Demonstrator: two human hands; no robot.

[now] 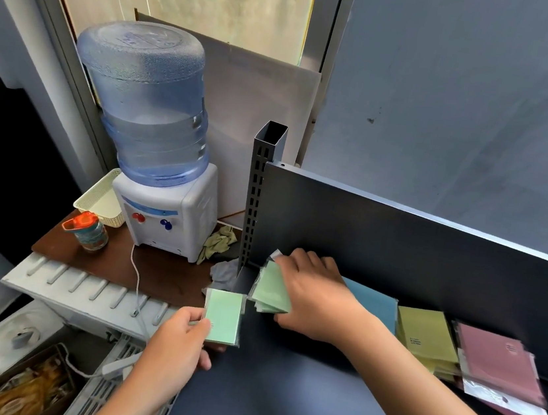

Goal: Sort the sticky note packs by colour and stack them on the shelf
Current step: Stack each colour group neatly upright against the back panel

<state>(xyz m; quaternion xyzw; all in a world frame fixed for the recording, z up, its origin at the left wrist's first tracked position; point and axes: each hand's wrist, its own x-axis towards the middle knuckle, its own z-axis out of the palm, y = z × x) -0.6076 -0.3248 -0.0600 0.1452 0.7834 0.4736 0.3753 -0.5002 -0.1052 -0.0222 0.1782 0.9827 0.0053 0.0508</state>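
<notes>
My left hand [176, 343] pinches one green sticky note pack [223, 316] by its lower left corner, just left of the grey shelf [277, 397]. My right hand [313, 295] lies over a stack of green packs [271, 291] at the shelf's back left corner, thumb under the stack's front edge and fingers over its far side. To the right along the shelf's back panel lie a blue pack [374, 304], a yellow stack [427, 336] and a pink stack [501, 369].
The shelf's perforated upright post [261, 185] stands behind the green stack. To the left, a water dispenser [161, 214] with a big bottle sits on a brown board beside a cream basket [99, 198], a small bottle [90, 231] and rags. A white cable hangs down.
</notes>
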